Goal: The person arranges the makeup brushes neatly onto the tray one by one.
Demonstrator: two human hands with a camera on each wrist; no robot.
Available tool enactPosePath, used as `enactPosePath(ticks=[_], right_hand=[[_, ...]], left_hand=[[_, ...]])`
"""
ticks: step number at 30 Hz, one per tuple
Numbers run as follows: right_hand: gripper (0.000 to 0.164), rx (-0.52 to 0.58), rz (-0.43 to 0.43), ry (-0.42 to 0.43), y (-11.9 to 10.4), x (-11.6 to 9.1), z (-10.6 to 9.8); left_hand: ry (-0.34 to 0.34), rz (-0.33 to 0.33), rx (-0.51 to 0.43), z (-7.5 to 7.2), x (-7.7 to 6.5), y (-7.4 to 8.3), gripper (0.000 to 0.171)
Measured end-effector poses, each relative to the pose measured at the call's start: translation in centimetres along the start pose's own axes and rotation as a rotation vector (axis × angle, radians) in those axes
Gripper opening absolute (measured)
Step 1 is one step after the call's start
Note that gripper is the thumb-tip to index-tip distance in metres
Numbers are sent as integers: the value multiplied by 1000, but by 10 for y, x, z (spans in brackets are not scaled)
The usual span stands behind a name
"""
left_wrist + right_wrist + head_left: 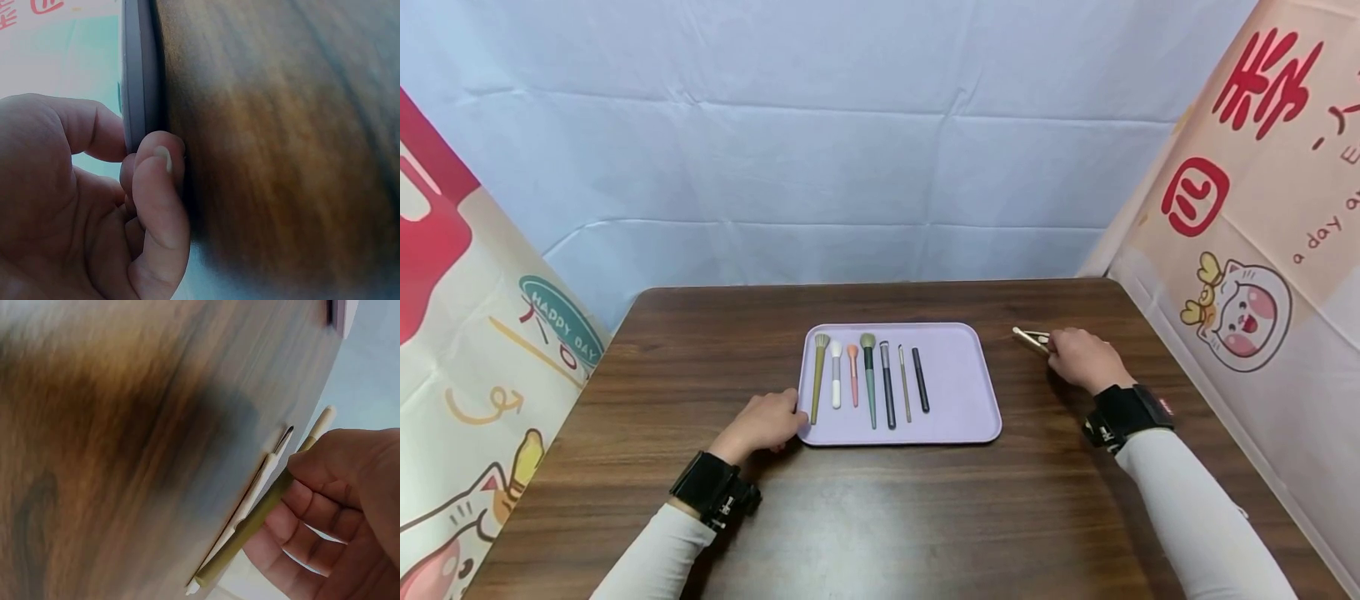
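In the head view the right hand [1084, 360] is at the table's right side. The right wrist view shows it pinching a slim makeup brush [259, 512] with an olive handle and a cream tip between thumb and fingers. Just beside that one, a thinner pale brush [253, 490] with a dark point lies on the table. At the near left corner of a lilac tray [958, 383], the left hand [767, 419] grips the rim, thumb above and fingers curled against the side, as the left wrist view shows.
A row of brushes lies on the tray: an olive one [817, 383], a white one [837, 379], a pink one [853, 379], a green one [870, 383], and several slimmer dark or gold ones. The brown table [880, 508] meets printed cloths at both sides.
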State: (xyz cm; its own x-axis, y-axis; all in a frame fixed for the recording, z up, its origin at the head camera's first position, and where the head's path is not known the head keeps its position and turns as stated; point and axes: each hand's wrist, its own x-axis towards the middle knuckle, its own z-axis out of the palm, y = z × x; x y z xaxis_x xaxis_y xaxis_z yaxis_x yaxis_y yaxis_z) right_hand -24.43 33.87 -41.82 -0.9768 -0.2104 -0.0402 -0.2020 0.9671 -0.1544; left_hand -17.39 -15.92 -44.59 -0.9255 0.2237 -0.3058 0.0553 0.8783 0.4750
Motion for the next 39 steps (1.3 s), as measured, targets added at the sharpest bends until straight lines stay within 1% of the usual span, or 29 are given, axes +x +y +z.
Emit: enactPosePath(ticks=[7, 14, 27, 32, 39], right_hand=[[3, 4, -12, 39, -12, -2, 3], [5, -1, -34, 56, -26, -5, 7], [11, 65, -17, 34, -51, -7, 9], [14, 41, -29, 41, -61, -8, 7], [17, 20, -4, 51, -73, -11, 4]], left_hand=[[3, 11, 7, -1, 1, 0, 22], [-1, 10, 6, 0, 2, -1, 23], [-4, 7, 10, 1, 2, -2, 25], [-2, 7, 7, 2, 1, -3, 24], [-1, 8, 5, 2, 1, -2, 24]])
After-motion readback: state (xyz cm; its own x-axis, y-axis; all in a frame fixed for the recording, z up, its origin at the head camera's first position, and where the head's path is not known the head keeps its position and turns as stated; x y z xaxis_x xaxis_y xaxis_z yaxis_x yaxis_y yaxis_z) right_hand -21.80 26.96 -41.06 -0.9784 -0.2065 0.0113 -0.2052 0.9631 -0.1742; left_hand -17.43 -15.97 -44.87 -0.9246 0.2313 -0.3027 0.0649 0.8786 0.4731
